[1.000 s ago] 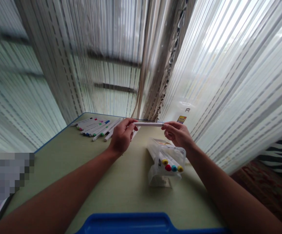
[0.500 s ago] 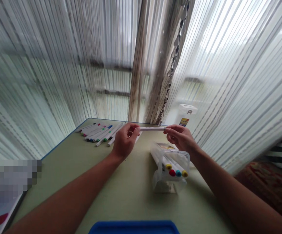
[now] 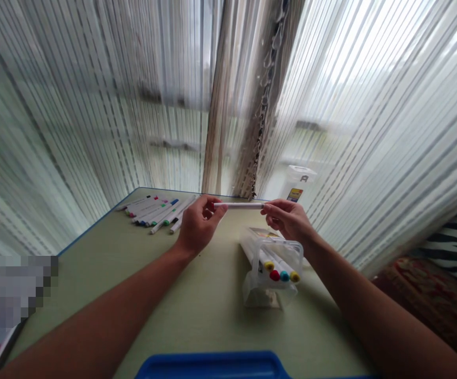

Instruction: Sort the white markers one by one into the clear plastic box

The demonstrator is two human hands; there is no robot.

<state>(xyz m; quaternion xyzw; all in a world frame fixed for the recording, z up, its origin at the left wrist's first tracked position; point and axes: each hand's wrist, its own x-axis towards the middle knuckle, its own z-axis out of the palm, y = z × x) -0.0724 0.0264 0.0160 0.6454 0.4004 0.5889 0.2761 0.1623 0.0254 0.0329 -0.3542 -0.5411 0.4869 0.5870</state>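
Observation:
A white marker (image 3: 244, 206) is held level above the far part of the table, one end in each hand. My left hand (image 3: 199, 223) pinches its left end between thumb and fingers. On its right end, the fingertips of my right hand (image 3: 289, 217) are closed. Below the right hand lies a clear plastic case (image 3: 250, 245), its open end facing me. White markers with yellow, red and blue tips (image 3: 281, 275) show inside it. Left of my left hand, several white markers (image 3: 153, 213) with coloured ends lie in a loose spread.
A pale green table (image 3: 196, 305) with a blue edge carries everything. A second clear box (image 3: 301, 176) stands at the back right, near the striped curtain (image 3: 165, 79). At the near edge is a blue plastic object (image 3: 208, 366). Patterned fabric (image 3: 413, 284) lies at the right.
Both hands still hold the marker level; its left end now shows beyond my left thumb. The whole view has shifted slightly, so things appear a little further left and higher.

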